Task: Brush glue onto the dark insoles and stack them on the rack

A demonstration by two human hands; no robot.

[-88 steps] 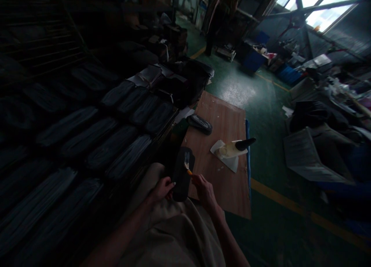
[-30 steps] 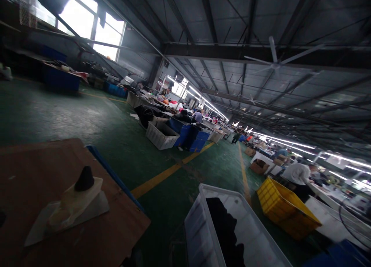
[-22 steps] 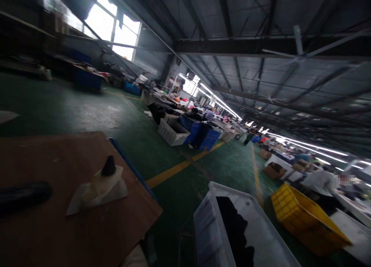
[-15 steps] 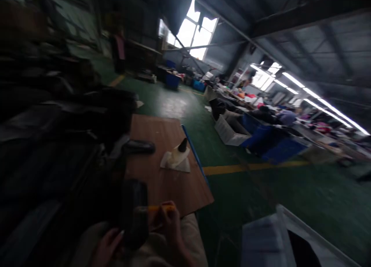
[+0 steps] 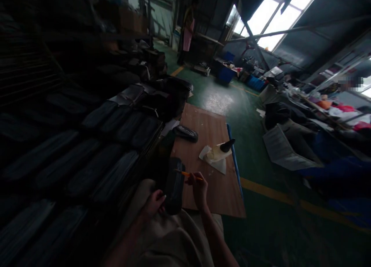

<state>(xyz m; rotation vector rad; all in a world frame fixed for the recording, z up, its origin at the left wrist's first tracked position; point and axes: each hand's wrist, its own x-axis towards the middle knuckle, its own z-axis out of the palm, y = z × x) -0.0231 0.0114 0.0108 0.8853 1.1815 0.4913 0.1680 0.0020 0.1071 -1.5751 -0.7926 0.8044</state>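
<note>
My right hand (image 5: 198, 183) is closed around an orange-handled brush (image 5: 189, 175), whose tip meets the upper part of a long dark piece (image 5: 174, 187). That piece lies over the near left edge of a brown board (image 5: 203, 124). At the lower left side of the dark piece, my left hand (image 5: 155, 201) has its fingers curled against it. A second dark piece (image 5: 187, 133) rests on the board's left edge. To the right, a cream-coloured container (image 5: 216, 154) with a black conical tip lies on a pale sheet (image 5: 220, 166).
Rows of dark elongated pieces (image 5: 84, 162) fill the left side. A person in a pink apron (image 5: 188, 38) stands at the back. Grey and blue bins (image 5: 281, 147) line the right, beyond a yellow floor line (image 5: 269, 191).
The view has swung left, bringing the rows of dark pieces into clearer sight and shifting the board rightward. The brush stays in my right hand, and the dark piece stays at my left hand.
</note>
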